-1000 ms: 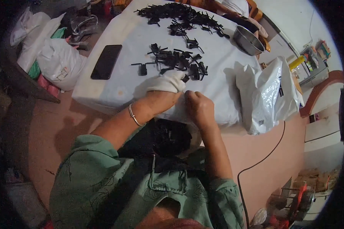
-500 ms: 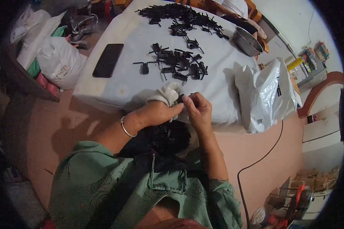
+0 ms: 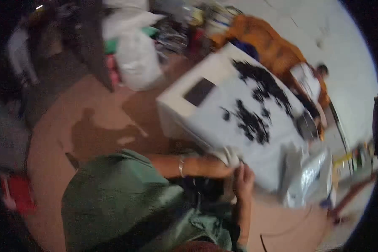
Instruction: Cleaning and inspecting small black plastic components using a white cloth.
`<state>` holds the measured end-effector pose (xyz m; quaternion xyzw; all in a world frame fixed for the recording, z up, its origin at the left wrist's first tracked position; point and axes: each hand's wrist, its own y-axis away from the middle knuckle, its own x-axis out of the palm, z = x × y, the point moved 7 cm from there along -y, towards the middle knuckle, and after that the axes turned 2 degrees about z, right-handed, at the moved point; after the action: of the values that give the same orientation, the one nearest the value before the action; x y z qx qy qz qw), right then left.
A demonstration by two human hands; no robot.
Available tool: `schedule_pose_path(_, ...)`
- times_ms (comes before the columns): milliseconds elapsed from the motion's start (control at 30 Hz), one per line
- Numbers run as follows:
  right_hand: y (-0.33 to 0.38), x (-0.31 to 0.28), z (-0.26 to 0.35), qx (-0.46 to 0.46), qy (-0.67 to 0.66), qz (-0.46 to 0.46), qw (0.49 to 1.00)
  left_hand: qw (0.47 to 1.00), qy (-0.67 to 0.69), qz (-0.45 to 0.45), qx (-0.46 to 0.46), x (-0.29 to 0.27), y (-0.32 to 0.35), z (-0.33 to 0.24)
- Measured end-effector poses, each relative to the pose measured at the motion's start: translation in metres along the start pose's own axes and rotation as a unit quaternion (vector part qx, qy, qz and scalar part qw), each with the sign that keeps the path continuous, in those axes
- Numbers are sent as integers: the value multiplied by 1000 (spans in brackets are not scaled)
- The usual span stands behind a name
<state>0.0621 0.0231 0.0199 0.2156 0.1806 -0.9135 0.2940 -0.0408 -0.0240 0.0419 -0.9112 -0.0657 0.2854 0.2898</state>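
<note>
My left hand (image 3: 228, 158), in a whitish glove with a bangle on the wrist, is closed by the near edge of the white-covered table (image 3: 176, 122). Against it, my bare right hand (image 3: 244, 178) has its fingers pinched together. A small black part (image 3: 240, 161) shows as a dark smear between the two hands; its shape is lost in motion blur. Beyond them on the table lie a loose cluster of small black plastic parts (image 3: 252, 122) and a larger heap of black parts (image 3: 262, 82).
A dark phone (image 3: 200, 92) lies at the table's left. To the right stand a metal bowl (image 3: 307, 127) and a shiny white plastic bag (image 3: 308, 176). White sacks (image 3: 136, 61) sit on the floor at far left. Another person (image 3: 308, 80) is beyond the table.
The whole view has swung and blurred, so the table now appears tilted and farther right. My hands stay together at its near edge, around the small black part.
</note>
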Motion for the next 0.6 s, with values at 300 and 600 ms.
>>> schedule_pose_path(300,15,21,3,-58,-234,4,971,997,-56,-44,10,-28,30,-36)
schedule_pose_path(600,26,35,44,-241,17,78,967,963,199,-2,-184,-54,60,-28)
